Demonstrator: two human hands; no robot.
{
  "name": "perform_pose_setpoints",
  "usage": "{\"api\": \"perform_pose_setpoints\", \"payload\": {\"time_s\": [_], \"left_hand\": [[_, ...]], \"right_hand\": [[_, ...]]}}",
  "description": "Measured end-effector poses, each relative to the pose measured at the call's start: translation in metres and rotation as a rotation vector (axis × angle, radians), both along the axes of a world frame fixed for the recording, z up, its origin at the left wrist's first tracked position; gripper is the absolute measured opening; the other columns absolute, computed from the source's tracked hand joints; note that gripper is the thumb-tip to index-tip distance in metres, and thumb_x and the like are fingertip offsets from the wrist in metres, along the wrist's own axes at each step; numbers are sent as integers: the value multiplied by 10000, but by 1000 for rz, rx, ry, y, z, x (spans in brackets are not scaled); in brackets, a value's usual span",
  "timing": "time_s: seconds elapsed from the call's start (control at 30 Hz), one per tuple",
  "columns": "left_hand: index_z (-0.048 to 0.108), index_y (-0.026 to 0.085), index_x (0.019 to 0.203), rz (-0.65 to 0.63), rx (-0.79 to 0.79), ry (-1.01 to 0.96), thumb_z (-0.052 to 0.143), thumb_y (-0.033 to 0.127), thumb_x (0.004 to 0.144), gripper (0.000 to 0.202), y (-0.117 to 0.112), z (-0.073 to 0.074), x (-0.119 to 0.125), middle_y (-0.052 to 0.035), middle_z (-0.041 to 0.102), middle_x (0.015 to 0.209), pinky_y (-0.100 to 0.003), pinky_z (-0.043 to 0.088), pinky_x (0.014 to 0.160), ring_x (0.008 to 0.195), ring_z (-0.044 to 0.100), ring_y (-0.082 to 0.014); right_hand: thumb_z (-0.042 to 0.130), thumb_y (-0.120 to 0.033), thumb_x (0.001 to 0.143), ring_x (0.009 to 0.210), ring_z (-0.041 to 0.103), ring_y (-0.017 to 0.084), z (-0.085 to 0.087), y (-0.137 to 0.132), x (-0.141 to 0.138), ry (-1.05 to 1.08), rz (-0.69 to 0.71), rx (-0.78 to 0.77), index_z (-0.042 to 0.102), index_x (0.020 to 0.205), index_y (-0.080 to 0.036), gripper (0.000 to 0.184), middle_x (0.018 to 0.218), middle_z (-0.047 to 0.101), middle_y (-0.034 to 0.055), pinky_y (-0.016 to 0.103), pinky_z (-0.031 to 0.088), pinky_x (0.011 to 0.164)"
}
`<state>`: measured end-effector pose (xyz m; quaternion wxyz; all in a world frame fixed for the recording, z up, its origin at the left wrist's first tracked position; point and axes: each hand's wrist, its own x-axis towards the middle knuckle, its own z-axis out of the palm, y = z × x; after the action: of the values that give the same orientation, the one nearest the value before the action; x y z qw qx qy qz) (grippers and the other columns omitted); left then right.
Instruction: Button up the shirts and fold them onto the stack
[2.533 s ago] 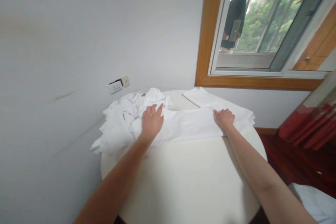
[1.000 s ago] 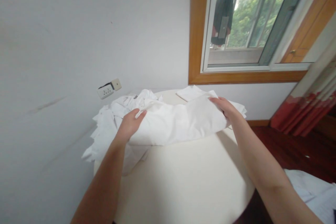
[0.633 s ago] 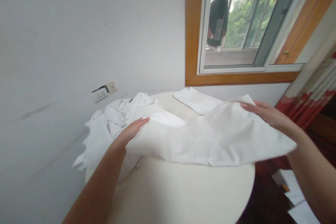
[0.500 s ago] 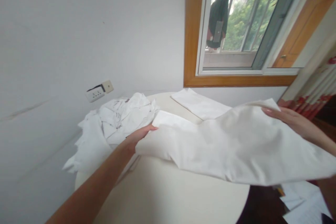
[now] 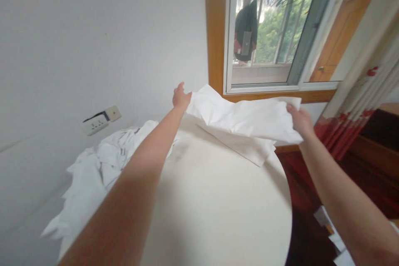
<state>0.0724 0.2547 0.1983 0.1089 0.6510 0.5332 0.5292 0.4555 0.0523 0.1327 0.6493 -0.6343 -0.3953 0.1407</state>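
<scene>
A folded white cloth (image 5: 246, 118) stretches between my two hands above the far side of the round table. My left hand (image 5: 181, 97) grips its left end, some fingers raised off the fabric. At the opposite end, my right hand (image 5: 299, 121) is closed on the cloth's edge. Directly underneath, partly hidden, lies another folded white cloth (image 5: 249, 149) on the table (image 5: 218, 212). Left of my left forearm is a crumpled heap of white cloths (image 5: 106, 158), some of it hanging over the table's edge.
The wall with a socket (image 5: 96, 124) rises behind the heap. A wood-framed window (image 5: 216, 33) stands beyond the table, with a red and white curtain (image 5: 343, 120) to its right. Papers (image 5: 338, 243) lie low at the right, beside the dark red floor (image 5: 299, 178).
Both hands have carried the white cloth away from me, from over the table's middle to above the folded cloth at the far side. My view has shifted slightly right.
</scene>
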Motion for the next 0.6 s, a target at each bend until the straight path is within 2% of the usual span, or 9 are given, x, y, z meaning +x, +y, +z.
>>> {"api": "perform_pose_setpoints", "payload": {"time_s": [0.03, 0.1, 0.13, 0.23, 0.3, 0.37, 0.47, 0.6], "left_hand": [[540, 98, 1260, 60, 109, 52, 566, 160, 839, 427, 8, -2, 4, -161, 548, 1299, -414, 335, 1078, 1271, 462, -284], [522, 113, 1295, 93, 189, 116, 501, 106, 851, 444, 12, -22, 11, -160, 493, 1332, -401, 315, 1100, 1288, 444, -258], [520, 124, 1303, 50, 154, 147, 522, 92, 827, 476, 9, -38, 12, -157, 487, 1322, -389, 341, 1093, 1256, 475, -245], [544, 149, 1270, -150, 103, 236, 537, 80, 796, 479, -18, -101, 9, -133, 507, 1254, -387, 385, 1086, 1192, 525, -221], [572, 175, 1218, -287, 103, 293, 538, 84, 787, 442, -43, -141, 0, -112, 526, 1214, -402, 392, 1091, 1193, 521, -220], [586, 194, 1186, -387, 97, 326, 533, 97, 794, 407, -69, -171, -11, -100, 535, 1204, -410, 398, 1091, 1198, 512, -216], [582, 200, 1178, -457, 59, 290, 518, 105, 811, 384, -102, -193, -29, -96, 548, 1185, -386, 460, 1033, 1114, 559, -190], [579, 213, 1181, -446, 74, 322, 515, 117, 825, 374, -134, -193, -50, -98, 556, 1196, -396, 423, 1076, 1170, 532, -198]], "right_hand": [[513, -383, 863, 547, 566, 135, -15, 13, -9, 44, -81, -29, 609, 902, -151, 254, 613, 617, 11, 200, 422, 469], [479, -367, 878, 570, 585, 146, -51, 32, -26, 93, -94, -176, 605, 922, -160, 246, 632, 612, 17, 200, 444, 466], [478, -368, 879, 582, 599, 152, -70, 37, -33, 104, -40, -293, 605, 908, -171, 236, 633, 610, 16, 205, 462, 469], [568, -328, 831, 568, 615, 167, -115, 38, -41, 146, -9, -408, 595, 856, -176, 156, 616, 604, 14, 245, 505, 476], [593, -319, 823, 563, 619, 161, -132, 36, -39, 174, 3, -430, 573, 855, -177, 147, 641, 612, 16, 263, 529, 489], [598, -323, 830, 567, 620, 151, -138, 34, -34, 200, 21, -443, 545, 861, -183, 153, 676, 616, 19, 265, 547, 499], [604, -315, 833, 563, 614, 147, -140, 36, -29, 220, 26, -455, 511, 891, -195, 162, 694, 601, 14, 258, 554, 489], [617, -319, 821, 522, 589, 149, -146, 37, -29, 211, -7, -462, 488, 966, -211, 223, 707, 577, 1, 268, 538, 452]]}}
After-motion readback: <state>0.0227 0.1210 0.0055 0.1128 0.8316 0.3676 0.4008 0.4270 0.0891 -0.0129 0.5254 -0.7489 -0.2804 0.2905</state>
